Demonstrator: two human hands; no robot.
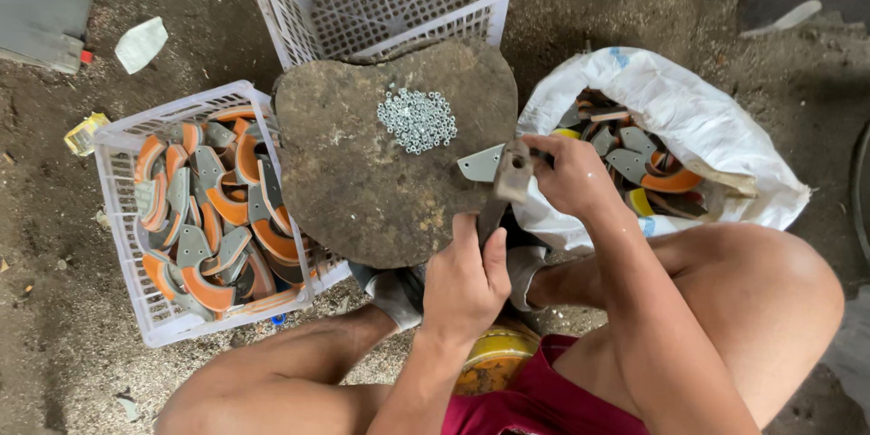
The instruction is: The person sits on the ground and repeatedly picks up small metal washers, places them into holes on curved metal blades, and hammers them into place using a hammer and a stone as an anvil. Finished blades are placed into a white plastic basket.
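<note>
Here, flat grey plate (480,163), pointed tip, hammer (513,172) touching.

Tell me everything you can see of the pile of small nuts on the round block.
The pile of small nuts is a loose heap of silvery, metal-looking rings, bright against the dark, worn round block it lies on. It sits on the block's far right part, spread flat rather than stacked high. Nothing touches it: the right hand, holding a grey plate, is just beside it, and the left hand is lower, at the block's near edge.
</note>
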